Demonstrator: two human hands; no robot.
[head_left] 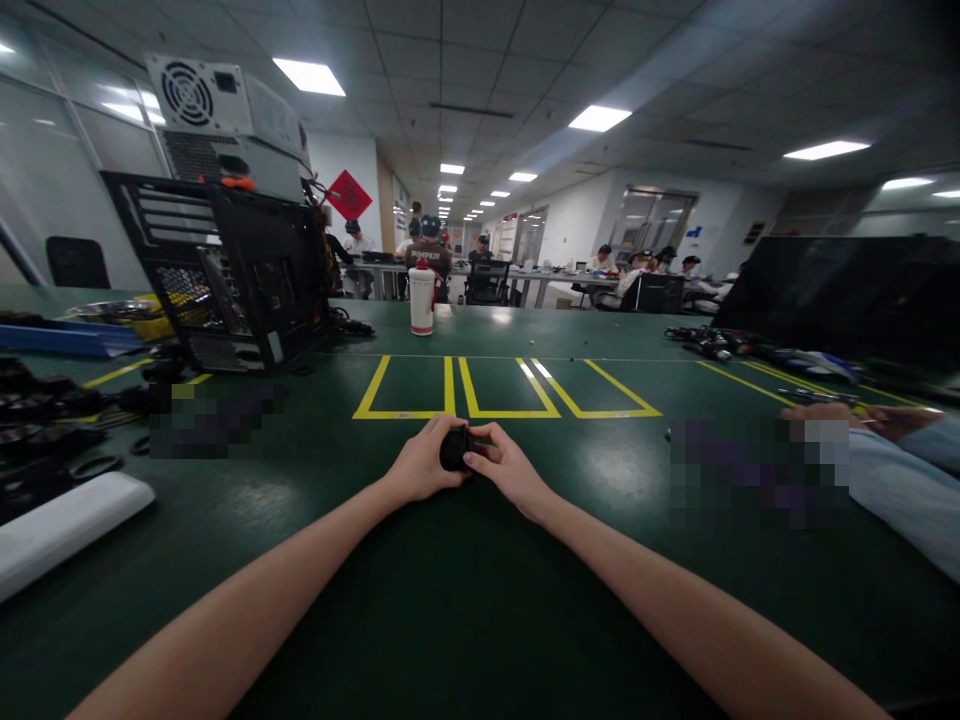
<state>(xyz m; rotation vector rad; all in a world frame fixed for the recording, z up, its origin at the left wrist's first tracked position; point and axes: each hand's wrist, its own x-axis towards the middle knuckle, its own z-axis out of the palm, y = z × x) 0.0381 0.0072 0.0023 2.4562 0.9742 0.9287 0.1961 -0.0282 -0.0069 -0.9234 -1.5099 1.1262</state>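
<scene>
Between my two hands is a small, rounded black object (454, 450), too dark to tell its kind. My left hand (421, 462) curls round its left side, thumb below and fingers above. From the right, my right hand (504, 462) pinches its edge with thumb and fingertips. Both hands are close above the green table (480, 600), just on the near side of the yellow tape outlines (499, 413). The fingers cover part of the black object.
A black computer case (247, 270) with power supply units (225, 100) on top stands at left. A white cup (422, 300) stands behind the tape. Black cables (45, 400) and a long white object (75, 525) lie left. Another person's sleeved arm (892, 490) reaches in from the right.
</scene>
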